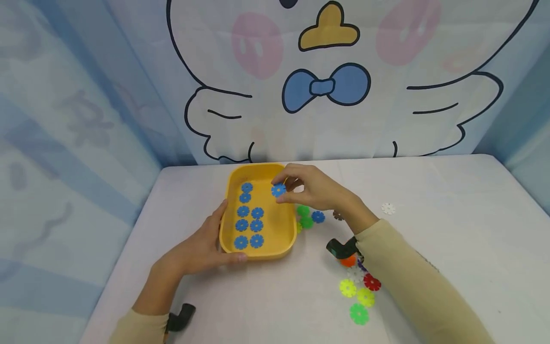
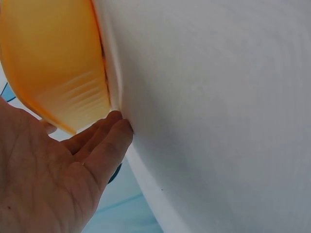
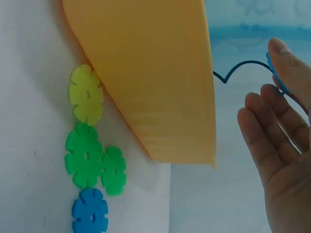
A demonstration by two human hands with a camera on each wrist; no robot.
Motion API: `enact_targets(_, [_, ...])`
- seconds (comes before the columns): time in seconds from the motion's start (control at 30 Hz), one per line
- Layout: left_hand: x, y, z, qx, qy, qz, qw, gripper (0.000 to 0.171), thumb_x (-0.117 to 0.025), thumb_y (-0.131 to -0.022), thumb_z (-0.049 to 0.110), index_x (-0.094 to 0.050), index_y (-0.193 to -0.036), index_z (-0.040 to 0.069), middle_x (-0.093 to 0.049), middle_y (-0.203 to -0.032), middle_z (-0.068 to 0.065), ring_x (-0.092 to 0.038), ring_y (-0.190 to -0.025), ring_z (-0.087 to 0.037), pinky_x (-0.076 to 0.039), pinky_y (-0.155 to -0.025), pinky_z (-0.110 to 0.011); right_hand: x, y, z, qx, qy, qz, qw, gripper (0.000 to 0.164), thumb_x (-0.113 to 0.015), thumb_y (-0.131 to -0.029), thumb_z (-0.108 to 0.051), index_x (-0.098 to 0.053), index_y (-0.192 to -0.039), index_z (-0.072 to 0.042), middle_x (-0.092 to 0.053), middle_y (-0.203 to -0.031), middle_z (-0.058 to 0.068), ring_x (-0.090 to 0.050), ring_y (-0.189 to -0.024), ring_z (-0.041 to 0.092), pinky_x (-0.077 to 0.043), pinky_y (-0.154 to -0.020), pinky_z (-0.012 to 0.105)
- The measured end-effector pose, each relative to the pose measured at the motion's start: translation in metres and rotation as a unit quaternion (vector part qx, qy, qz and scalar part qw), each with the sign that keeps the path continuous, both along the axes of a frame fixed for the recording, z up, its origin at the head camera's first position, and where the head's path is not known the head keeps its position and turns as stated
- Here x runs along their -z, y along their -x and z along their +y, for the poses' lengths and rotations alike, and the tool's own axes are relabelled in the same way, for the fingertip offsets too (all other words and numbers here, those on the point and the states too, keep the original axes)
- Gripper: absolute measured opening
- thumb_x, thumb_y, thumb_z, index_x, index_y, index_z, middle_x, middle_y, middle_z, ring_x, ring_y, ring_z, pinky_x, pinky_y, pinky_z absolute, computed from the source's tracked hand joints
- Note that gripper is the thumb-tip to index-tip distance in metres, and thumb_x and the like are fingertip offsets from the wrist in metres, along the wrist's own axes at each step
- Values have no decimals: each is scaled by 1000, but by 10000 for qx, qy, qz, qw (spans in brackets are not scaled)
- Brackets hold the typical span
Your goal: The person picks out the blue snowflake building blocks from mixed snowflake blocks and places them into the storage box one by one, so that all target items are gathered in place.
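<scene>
A yellow tray [image 1: 275, 229] sits near the table's back edge, with several blue flower-shaped discs [image 1: 242, 224] in rows on its left side. My left hand [image 1: 206, 246] holds the tray's front left corner, fingers along the left side and thumb at the front. In the left wrist view, the fingertips [image 2: 124, 127] reach low beside the tray wall. Above the tray's right part, my right hand [image 1: 315, 186] pinches a blue flower-shaped disc [image 1: 278, 190] between thumb and forefinger. Only a sliver of that disc shows in the right wrist view.
Green discs [image 3: 85, 155], a yellow disc [image 3: 86, 94] and a blue disc [image 1: 318, 217] lie right of the tray. Several mixed discs [image 1: 365, 296] lie nearer, beside the right sleeve. A white disc [image 1: 388, 208] lies farther right. A printed curtain [image 1: 266, 129] hangs behind the table.
</scene>
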State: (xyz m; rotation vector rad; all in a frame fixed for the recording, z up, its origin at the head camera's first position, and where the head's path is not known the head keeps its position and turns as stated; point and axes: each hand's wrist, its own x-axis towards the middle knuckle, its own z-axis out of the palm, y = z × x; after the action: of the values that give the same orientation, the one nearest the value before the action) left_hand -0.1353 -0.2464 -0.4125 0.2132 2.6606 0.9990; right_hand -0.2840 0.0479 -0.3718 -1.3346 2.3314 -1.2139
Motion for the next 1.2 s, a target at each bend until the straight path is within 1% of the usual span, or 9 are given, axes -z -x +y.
enact_targets(0.23, [0, 1, 1, 51, -14, 46, 10000, 136, -81, -75, 67, 9, -165, 18, -12, -170, -15, -22, -155, -34, -26, -122, -61, 9, 7, -14, 128, 8, 143, 9998, 38, -83, -89, -29, -70, -120, -11, -68, -114, -2, -64, -101, 18, -57, -94, 32])
enact_targets(0.43, [0, 2, 1, 27, 77, -23, 10000, 136, -80, -76, 68, 10, -165, 19, -14, -169, -17, -23, -154, -35, -26, -121, -61, 13, 13, -21, 253, -306, 122, 9991, 39, -82, -89, -34, -71, -121, -13, -68, -114, -3, -64, -104, 19, -55, -95, 32])
enact_targets(0.57, [0, 2, 1, 43, 46, -36, 10000, 136, -80, -76, 67, 10, -165, 18, -13, -169, -16, -22, -155, -35, -26, -122, -61, 13, 16, -27, 230, -448, -56, 9987, 40, -81, -90, -35, -71, -122, -12, -68, -116, -4, -64, -106, 17, -55, -98, 32])
enact_targets(0.73, [-1, 1, 1, 39, 30, -38, 10000, 136, -81, -76, 67, 9, -165, 17, -12, -170, -16, -21, -155, -34, -26, -122, -60, 15, 20, -35, 12, -488, -412, 9980, 38, -80, -91, -30, -70, -122, -10, -67, -120, 0, -65, -107, 17, -56, -98, 30])
enact_targets(0.83, [-2, 0, 1, 20, 28, -48, 10000, 136, -81, -75, 67, 9, -165, 18, -12, -170, -15, -21, -155, -34, -25, -122, -60, 16, 22, -41, -81, -587, -486, 9971, 39, -80, -92, -28, -69, -123, -8, -66, -121, 0, -64, -107, 18, -57, -97, 29])
enact_targets(0.9, [-2, 0, 2, 25, -24, -43, 10000, 137, -81, -75, 67, 9, -165, 18, -11, -170, -14, -21, -155, -33, -25, -122, -60, 17, 23, -44, -123, -675, -441, 9967, 39, -79, -92, -27, -69, -124, -6, -66, -122, 1, -64, -108, 19, -57, -98, 31])
enact_targets(1.0, [-2, -1, 1, 38, -112, 3, 9999, 136, -82, -75, 65, 9, -165, 18, -11, -170, -14, -21, -155, -33, -24, -122, -60, 19, 26, -50, -111, -856, -210, 9960, 38, -79, -93, -28, -69, -124, -8, -66, -123, 0, -63, -111, 21, -55, -100, 33])
enact_targets(1.13, [-1, -1, 1, 82, -190, 74, 9998, 135, -82, -77, 63, 8, -165, 17, -11, -171, -14, -20, -155, -34, -24, -122, -61, 23, 28, -55, 76, -1003, 70, 9949, 38, -80, -92, -31, -71, -124, -13, -63, -122, 0, -62, -111, 22, -54, -100, 37])
enact_targets(1.2, [-1, -1, 1, 90, -202, 66, 9997, 135, -82, -77, 63, 9, -165, 17, -10, -171, -14, -20, -155, -34, -24, -122, -61, 25, 29, -57, 177, -1005, 115, 9947, 38, -80, -92, -30, -72, -124, -13, -63, -120, 0, -61, -109, 22, -55, -99, 38])
